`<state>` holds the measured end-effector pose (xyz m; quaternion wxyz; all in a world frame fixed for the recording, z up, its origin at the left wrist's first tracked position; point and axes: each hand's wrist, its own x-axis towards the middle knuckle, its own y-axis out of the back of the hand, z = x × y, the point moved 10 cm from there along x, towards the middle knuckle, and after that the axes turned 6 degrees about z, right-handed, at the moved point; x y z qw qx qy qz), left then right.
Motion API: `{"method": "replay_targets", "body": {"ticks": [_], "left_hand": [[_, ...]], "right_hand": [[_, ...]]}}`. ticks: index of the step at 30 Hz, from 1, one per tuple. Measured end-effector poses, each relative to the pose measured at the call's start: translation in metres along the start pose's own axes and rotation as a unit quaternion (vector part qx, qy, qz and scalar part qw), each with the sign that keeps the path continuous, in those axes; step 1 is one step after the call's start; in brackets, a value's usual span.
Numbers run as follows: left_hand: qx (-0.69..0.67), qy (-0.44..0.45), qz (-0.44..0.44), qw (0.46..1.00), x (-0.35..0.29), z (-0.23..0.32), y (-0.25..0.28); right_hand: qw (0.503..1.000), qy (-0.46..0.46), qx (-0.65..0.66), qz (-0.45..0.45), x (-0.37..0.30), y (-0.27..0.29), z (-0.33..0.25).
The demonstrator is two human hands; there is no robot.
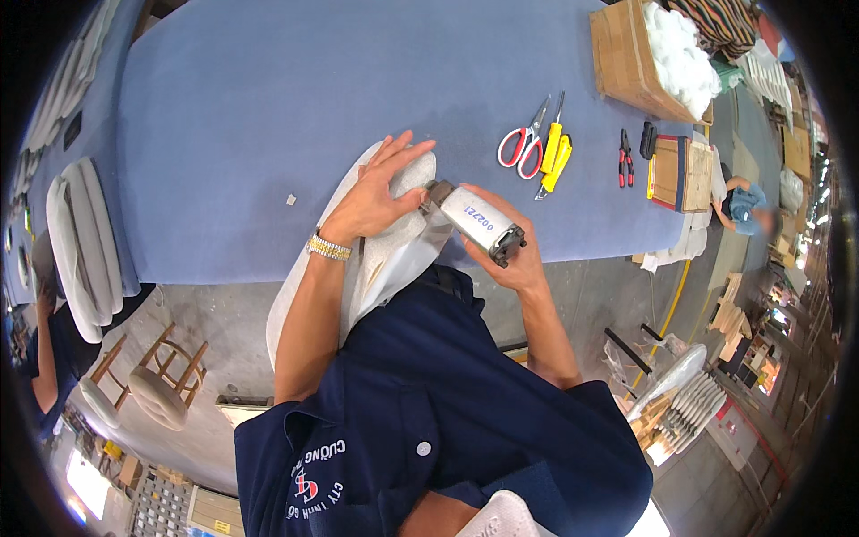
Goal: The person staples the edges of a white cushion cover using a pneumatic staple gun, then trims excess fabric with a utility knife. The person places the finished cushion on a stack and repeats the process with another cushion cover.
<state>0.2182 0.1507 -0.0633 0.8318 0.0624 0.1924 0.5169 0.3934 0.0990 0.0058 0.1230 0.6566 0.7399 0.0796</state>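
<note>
A pale grey upholstered pad (298,285) leans at the front edge of the blue-covered table, tilted against my body. Across its upper part lies my left hand (376,199), fingers stretched out and the thumb close to the tool's nose. My right hand (514,259) is wrapped round a staple gun (479,217) with a silver-white body and dark ends. The gun's nose meets the pad's edge beside my left thumb; exact contact is hidden. A whitish sheet of material (403,266) hangs along the pad's side below the gun.
Right of my hands lie red-and-white scissors (522,150), yellow-handled tools (555,159) and red-black pliers (625,159). Farther right stand a carton (622,58) of white stuffing and a small wooden box (682,174). Stacked pads (85,242) and another person (45,358) are at left.
</note>
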Motion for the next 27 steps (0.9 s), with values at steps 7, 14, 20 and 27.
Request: {"method": "replay_targets", "body": {"ticks": [7,14,20,27], "left_hand": [[0.017,0.006,0.006,1.000,0.001,0.007,0.006],[-0.006,0.028,-0.026,0.999,0.003,0.002,0.003],[0.001,0.045,-0.025,0.999,0.011,-0.006,0.004],[0.007,0.056,-0.028,0.998,0.015,-0.006,0.011]], "right_hand": [[0.997,0.016,-0.057,-0.052,0.014,-0.008,-0.004],[0.989,-0.020,-0.082,-0.119,0.038,-0.018,-0.022],[0.982,-0.064,-0.156,-0.090,0.049,-0.028,-0.020],[0.959,-0.105,-0.191,-0.180,0.072,-0.038,-0.024]]}}
